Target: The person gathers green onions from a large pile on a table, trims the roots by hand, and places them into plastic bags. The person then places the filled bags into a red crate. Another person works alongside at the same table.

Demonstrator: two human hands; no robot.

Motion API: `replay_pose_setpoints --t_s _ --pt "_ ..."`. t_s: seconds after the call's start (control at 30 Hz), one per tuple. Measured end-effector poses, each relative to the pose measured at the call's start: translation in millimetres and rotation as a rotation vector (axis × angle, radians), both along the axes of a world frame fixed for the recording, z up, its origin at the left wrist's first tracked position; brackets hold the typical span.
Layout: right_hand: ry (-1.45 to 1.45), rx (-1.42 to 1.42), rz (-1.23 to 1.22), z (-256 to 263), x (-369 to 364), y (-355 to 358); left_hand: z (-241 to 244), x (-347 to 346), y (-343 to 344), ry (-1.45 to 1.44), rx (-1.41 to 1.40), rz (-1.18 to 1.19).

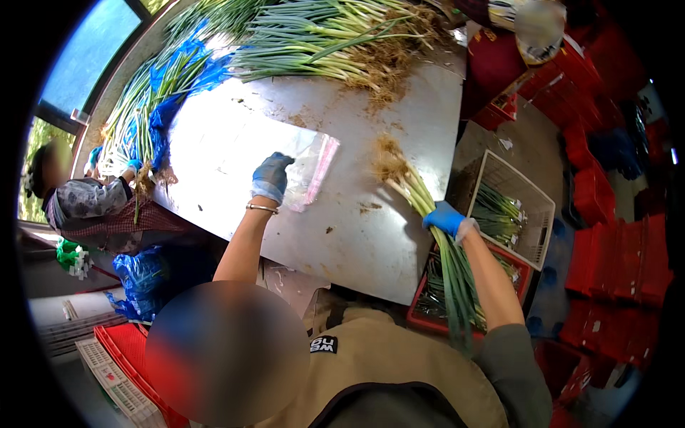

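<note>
My right hand (447, 218), in a blue glove, grips a bunch of green onions (417, 187) by the stalks. Its brown roots point away over the metal table, while the green leaves hang past the near edge. My left hand (270, 176), gloved and wearing a bracelet at the wrist, is over clear plastic bags (310, 166) with a pink-striped edge. Its fingers are partly hidden, so whether they pinch the plastic is unclear. Strong glare washes out the left part of the metal table (348, 230).
A large heap of green onions (321, 43) covers the far side. At left, another person (96, 208) handles onions by blue plastic (166, 117). A white crate (543, 214) and a red crate (417, 313) with bundles stand right of the table. Red crates (615, 257) are stacked farther right.
</note>
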State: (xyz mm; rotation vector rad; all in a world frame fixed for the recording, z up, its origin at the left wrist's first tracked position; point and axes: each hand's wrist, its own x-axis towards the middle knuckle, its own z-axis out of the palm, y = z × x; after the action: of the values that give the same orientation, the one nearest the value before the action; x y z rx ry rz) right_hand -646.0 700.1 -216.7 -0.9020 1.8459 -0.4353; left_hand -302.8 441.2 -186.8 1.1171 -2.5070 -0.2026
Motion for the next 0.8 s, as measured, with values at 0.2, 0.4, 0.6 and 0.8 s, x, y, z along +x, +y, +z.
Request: replay_pose_setpoints --t_s 0.2,0.4,0.6,0.8 --pt "-0.411 0.094 -0.211 -4 -5 36 -3 -15 25 -0.075 0.165 0.271" --pt "-0.343 0.046 -0.191 -26 10 49 -14 -34 43 -0.217 0.297 0.22" --pt "-0.196 0.109 -0.158 -22 27 48 -52 -20 44 -0.174 0.241 0.197" --pt "-0.156 0.109 -0.141 -38 20 52 -57 -14 51 -0.036 0.222 0.137"
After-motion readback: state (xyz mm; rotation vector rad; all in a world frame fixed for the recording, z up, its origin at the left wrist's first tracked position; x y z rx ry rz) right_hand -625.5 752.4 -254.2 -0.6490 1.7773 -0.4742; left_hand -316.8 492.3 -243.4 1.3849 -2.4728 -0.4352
